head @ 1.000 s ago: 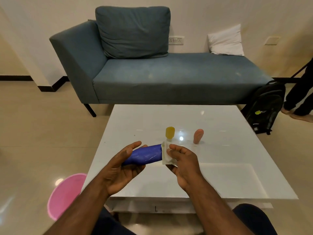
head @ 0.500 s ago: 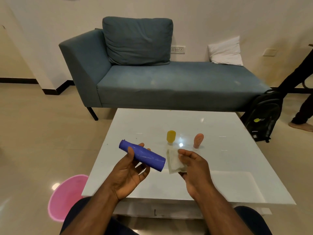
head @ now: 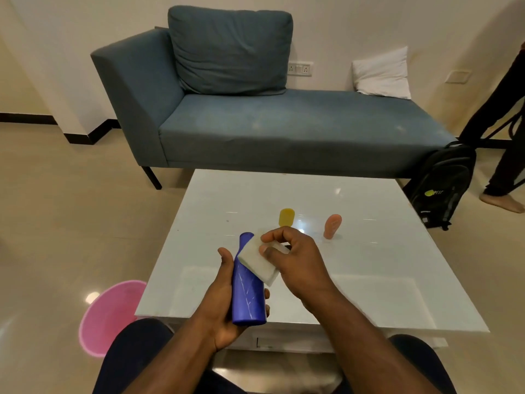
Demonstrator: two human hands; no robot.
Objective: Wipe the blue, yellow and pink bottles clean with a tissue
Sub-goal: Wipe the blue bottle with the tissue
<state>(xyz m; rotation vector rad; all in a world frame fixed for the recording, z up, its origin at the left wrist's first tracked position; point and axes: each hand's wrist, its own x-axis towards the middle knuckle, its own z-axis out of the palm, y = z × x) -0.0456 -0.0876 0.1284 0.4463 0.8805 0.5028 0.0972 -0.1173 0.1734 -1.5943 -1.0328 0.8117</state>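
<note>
My left hand [head: 224, 305] grips the blue bottle [head: 246, 288] from the left, its narrow end pointing away from me, over the near edge of the white table [head: 369, 274]. My right hand [head: 295, 260] pinches a folded white tissue [head: 257, 261] and presses it against the upper right side of the blue bottle. The yellow bottle [head: 286, 218] and the pink bottle [head: 331, 226] stand upright further back on the table, apart from each other and from both hands.
A pink bin [head: 109, 317] sits on the floor left of the table. A blue sofa [head: 255, 120] stands behind the table. A black backpack [head: 443, 186] leans at the right, beside another person's legs [head: 505, 155].
The left hand turned the blue bottle from lying crosswise to pointing away from me. The right hand brought the tissue from beside the bottle onto its upper side.
</note>
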